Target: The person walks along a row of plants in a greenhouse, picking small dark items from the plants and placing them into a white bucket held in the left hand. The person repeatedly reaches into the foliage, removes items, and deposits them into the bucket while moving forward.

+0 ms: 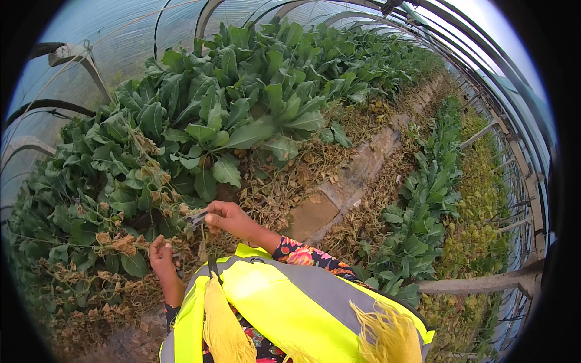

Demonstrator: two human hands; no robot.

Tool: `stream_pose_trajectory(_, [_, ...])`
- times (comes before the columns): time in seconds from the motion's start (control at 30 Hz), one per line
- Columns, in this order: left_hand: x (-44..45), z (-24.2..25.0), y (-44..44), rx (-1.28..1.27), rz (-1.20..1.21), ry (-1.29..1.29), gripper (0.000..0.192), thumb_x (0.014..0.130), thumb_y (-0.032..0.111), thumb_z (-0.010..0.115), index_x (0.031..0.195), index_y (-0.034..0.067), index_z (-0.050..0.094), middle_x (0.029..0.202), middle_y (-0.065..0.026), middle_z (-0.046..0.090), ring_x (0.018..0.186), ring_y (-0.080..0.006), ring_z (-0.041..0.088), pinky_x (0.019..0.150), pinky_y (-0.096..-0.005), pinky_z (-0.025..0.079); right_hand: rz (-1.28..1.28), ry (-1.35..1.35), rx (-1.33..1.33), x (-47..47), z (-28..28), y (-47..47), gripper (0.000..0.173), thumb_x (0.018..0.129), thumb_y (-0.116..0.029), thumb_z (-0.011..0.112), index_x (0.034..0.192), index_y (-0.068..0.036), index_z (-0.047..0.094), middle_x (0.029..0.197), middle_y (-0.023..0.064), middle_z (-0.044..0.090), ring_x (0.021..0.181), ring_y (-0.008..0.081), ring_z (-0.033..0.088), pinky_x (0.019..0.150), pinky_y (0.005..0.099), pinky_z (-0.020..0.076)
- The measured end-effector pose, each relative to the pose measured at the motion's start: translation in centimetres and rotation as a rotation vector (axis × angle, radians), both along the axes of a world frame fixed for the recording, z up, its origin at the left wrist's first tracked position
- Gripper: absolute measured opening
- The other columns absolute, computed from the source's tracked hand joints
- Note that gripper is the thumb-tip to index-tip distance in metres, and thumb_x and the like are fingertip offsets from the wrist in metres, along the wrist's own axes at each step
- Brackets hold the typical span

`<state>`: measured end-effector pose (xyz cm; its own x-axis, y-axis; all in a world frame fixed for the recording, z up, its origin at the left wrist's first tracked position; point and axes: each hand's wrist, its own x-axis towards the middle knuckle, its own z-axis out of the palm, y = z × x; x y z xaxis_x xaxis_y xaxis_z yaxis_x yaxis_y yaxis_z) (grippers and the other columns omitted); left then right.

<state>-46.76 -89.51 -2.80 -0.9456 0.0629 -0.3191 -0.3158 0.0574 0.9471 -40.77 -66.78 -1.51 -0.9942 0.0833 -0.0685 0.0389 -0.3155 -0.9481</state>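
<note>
My right hand (231,220) pinches a small grey strip-like piece (198,218) between thumb and fingers, beside the withered vines. Its exact kind is too small to tell. Lower and to the left, my left hand (164,263) is curled close to dry stems, and a thin dark object shows by its palm. Whether the fingers grip anything there is unclear. Brown, shrivelled leaves (123,244) hang on the vine just left of this hand. Broad-leaved green brassica plants (227,172) stand close behind both hands.
A dirt and plastic-covered path (313,215) runs away to the upper right, bordered by dry vine litter (272,195). Another row of green plants (426,204) grows on the right. Arched greenhouse ribs (472,285) and clear plastic film (122,31) enclose the beds.
</note>
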Motion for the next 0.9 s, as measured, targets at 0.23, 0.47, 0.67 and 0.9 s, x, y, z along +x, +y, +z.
stream_pose_trajectory(0.23, [1.6,2.2,0.2,0.314,-0.361,0.054,0.062,0.080,0.048,0.073,0.123,0.008,0.054,0.082,0.0012,0.058,0.065,-0.0015,0.051,0.044,-0.0149,0.037,0.044,0.065,0.301,-0.5,2.8,-1.8,0.033,0.091,-0.024,0.066,0.113,0.000,0.058,0.083,0.0030,0.065,0.076,0.0088,0.059,0.069,0.0257,0.0493])
stream_pose_trajectory(0.47, [2.9,2.3,-0.1,0.477,-0.173,-0.080,0.055,0.085,0.050,0.067,0.117,0.008,0.052,0.087,0.0003,0.060,0.054,-0.0021,0.049,0.042,-0.0142,0.037,0.219,0.094,0.619,-1.0,2.6,-5.2,0.042,0.083,-0.021,0.073,0.117,-0.003,0.058,0.077,0.0094,0.065,0.070,0.0162,0.064,0.066,0.0303,0.0502])
stream_pose_trajectory(0.67, [3.9,1.8,-2.5,0.517,-0.083,-0.163,0.034,0.092,0.042,0.062,0.101,0.011,0.054,0.077,0.0014,0.057,0.049,-0.0033,0.047,0.040,-0.0167,0.036,0.409,0.145,0.677,-1.3,3.3,-7.0,0.053,0.078,-0.026,0.077,0.122,-0.004,0.057,0.077,0.0066,0.064,0.067,0.0162,0.061,0.064,0.0303,0.0492])
stream_pose_trajectory(0.9, [6.5,2.2,-6.4,0.754,0.091,-0.274,0.026,0.095,0.034,0.059,0.087,0.012,0.049,0.072,0.0003,0.052,0.045,-0.0062,0.043,0.041,-0.0206,0.034,0.445,0.152,0.490,-5.5,1.7,-6.2,0.050,0.084,-0.027,0.073,0.123,0.000,0.055,0.087,0.0039,0.064,0.075,0.0099,0.057,0.067,0.0269,0.0489])
